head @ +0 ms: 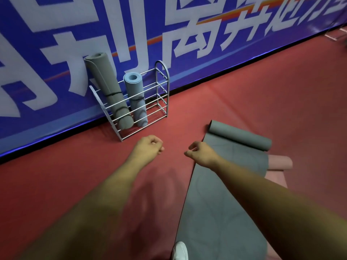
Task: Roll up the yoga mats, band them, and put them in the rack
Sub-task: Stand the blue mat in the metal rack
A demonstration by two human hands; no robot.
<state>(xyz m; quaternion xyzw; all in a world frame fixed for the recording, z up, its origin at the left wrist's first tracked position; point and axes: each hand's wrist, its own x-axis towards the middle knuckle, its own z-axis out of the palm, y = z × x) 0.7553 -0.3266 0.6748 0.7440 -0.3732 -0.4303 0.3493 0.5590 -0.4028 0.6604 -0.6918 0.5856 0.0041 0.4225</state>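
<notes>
A metal wire rack (161, 85) stands against the blue banner wall. Two rolled, banded mats stand upright in it: a grey mat (107, 85) on the left and a shorter blue mat (135, 98) beside it. On the red floor lies a grey mat (221, 194), mostly flat, its far end curled into a roll (240, 136). A pink mat (279, 164) lies under it and pokes out on the right. My left hand (150, 147) hovers in a loose fist in front of the rack, holding nothing. My right hand (201, 152) hangs over the grey mat's left edge, fingers curled, nothing in it.
The blue banner (187, 34) with large white characters runs along the wall behind the rack. Red floor (262, 87) stretches to the right of the rack. A white shoe (180, 251) shows at the bottom edge, next to the grey mat.
</notes>
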